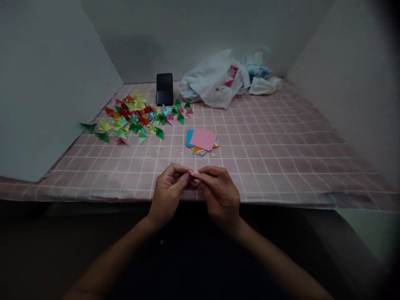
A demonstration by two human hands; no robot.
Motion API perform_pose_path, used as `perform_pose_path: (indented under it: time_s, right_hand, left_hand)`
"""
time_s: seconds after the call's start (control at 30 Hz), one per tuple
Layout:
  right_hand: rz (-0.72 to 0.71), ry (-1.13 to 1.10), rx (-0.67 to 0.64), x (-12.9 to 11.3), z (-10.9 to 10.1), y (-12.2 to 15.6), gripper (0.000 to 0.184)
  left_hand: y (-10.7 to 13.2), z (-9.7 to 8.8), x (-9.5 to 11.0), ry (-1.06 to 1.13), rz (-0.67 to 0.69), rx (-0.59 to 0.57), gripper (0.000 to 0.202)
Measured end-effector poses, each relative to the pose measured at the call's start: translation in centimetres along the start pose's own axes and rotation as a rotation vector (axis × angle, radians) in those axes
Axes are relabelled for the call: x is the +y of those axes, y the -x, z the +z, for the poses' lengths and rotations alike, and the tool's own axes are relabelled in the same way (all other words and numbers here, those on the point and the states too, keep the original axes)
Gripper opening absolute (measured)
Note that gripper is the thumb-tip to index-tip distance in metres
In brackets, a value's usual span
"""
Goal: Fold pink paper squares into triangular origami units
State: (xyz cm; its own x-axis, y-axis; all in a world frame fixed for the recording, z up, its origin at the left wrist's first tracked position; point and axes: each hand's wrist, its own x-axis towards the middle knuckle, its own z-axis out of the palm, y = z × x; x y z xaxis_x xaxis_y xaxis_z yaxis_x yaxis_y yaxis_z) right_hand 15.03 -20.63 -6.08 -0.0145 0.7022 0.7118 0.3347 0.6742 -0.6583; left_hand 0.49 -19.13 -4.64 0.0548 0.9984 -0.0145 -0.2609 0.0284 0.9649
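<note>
Between my two hands, at the table's front edge, is a small piece of folded pink paper (191, 172). My left hand (170, 189) pinches it between thumb and index finger. My right hand (220, 193) has its fingertips drawn together against the paper's right side; whether they grip it or only press on it is hard to see. Fingers hide most of the paper's shape. Just beyond the hands lies a loose stack of square paper sheets (203, 139), pink on top, with blue, orange, yellow and purple edges showing beneath.
A pile of folded paper cranes (134, 116) in several colours spreads over the back left. Behind it a black phone (164, 89) stands upright. A white plastic bag (212, 81) and crumpled wrapping (262, 83) lie at the back. White walls flank the checked tablecloth (281, 154).
</note>
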Motion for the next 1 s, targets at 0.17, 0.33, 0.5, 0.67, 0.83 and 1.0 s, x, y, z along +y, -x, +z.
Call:
perform_pose_path:
  time_s: [0.17, 0.33, 0.5, 0.67, 0.83, 1.0]
  right_hand:
    - [-0.063, 0.034, 0.022, 0.3, 0.3, 0.3, 0.049]
    - [-0.135, 0.057, 0.036, 0.4, 0.9, 0.7, 0.056]
    - [-0.014, -0.004, 0.011, 0.2, 0.3, 0.0, 0.038]
    - [0.079, -0.070, -0.014, 0.3, -0.2, -0.5, 0.026]
    - [0.074, -0.087, 0.006, 0.3, 0.1, -0.3, 0.030]
    - [0.076, -0.086, 0.011, 0.3, 0.2, -0.2, 0.031]
  left_hand:
    - [-0.1, -0.1, -0.3, 0.043, -0.004, 0.005, 0.012]
    - [0.0, -0.1, -0.2, 0.045, -0.006, 0.015, 0.011]
    - [0.0, 0.0, -0.1, 0.025, 0.011, -0.007, 0.011]
    - [-0.1, 0.1, 0.0, -0.007, 0.012, -0.025, 0.007]
    - [-0.2, 0.1, 0.1, -0.002, -0.021, -0.008, 0.010]
    - [-0.1, -0.1, 0.0, 0.014, -0.024, -0.024, 0.008]
